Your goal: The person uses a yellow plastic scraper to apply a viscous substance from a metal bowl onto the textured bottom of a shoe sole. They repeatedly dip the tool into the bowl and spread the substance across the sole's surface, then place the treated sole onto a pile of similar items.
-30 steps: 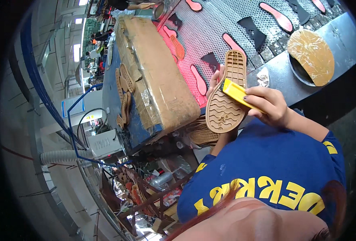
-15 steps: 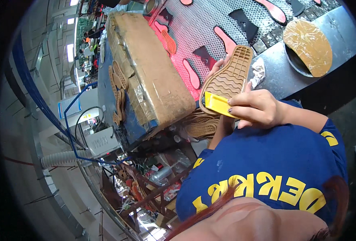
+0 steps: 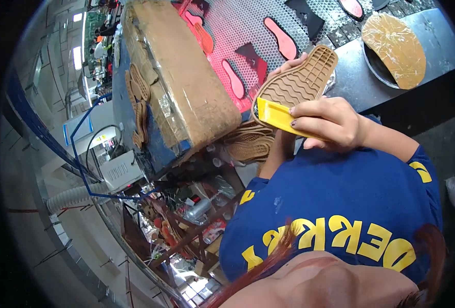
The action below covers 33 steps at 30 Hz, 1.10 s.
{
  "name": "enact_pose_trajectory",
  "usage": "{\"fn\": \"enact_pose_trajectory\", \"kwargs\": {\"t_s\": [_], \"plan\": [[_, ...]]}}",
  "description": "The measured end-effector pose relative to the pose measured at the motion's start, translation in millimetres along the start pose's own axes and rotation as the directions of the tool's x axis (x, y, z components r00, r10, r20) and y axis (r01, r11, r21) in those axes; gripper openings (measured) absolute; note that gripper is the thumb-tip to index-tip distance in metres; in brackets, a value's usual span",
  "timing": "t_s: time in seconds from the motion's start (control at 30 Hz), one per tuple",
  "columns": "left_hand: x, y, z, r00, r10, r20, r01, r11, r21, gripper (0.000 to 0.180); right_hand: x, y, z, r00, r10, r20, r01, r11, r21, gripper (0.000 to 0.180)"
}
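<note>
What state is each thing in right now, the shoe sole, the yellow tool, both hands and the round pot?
Tan rubber shoe sole: held up, tread facing the camera.
Yellow flat plastic tool: gripped, tip against the sole's heel end.
Right hand: closed around the tool.
Left hand: mostly hidden behind the sole, fingers holding its edge.
Round dark pot: covered by a glue-crusted brown lid.

Ridged matt rubber sole [image 3: 298, 82], glossy yellow plastic tool [image 3: 281, 117]

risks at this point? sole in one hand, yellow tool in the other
1. The yellow tool works at the heel edge of the shoe sole, which the left hand holds from behind in mid-air; a slip could drop it.
2. The right hand grips the tool close to the sole, so the fingers could rub the tread.
</note>
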State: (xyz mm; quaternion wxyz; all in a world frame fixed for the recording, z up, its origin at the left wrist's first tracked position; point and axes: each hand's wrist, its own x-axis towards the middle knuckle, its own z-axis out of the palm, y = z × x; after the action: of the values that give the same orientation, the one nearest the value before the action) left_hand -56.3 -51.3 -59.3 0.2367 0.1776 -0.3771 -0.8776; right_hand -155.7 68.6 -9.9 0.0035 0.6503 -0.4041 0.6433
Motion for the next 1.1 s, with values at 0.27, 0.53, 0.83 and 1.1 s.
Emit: {"fn": "enact_pose_trajectory", "kwargs": {"t_s": [0.27, 0.53, 0.83, 1.1], "plan": [[-8, -2, 20, 0.963, 0.207, 0.173, -0.184, 0.973, -0.142, 0.048, 3, 0, -15, 0.993, 0.015, 0.115, -0.030, 0.990, 0.137, 0.022], [-9, 3, 11, 0.952, 0.234, 0.200, -0.210, 0.969, -0.131, 0.055, 0, 1, -40, 0.990, 0.108, 0.086, -0.119, 0.985, 0.127, 0.016], [26, 66, -71, 0.975, 0.127, 0.184, -0.133, 0.991, 0.020, 0.082, -7, 29, -18, 0.550, 0.804, -0.225, -0.548, 0.551, 0.629, 0.031], [11, 61, -17, 0.995, -0.017, 0.099, 0.028, 0.994, -0.105, 0.076, 26, 73, 11, 0.977, 0.086, -0.194, -0.145, 0.939, -0.313, 0.026]]}}
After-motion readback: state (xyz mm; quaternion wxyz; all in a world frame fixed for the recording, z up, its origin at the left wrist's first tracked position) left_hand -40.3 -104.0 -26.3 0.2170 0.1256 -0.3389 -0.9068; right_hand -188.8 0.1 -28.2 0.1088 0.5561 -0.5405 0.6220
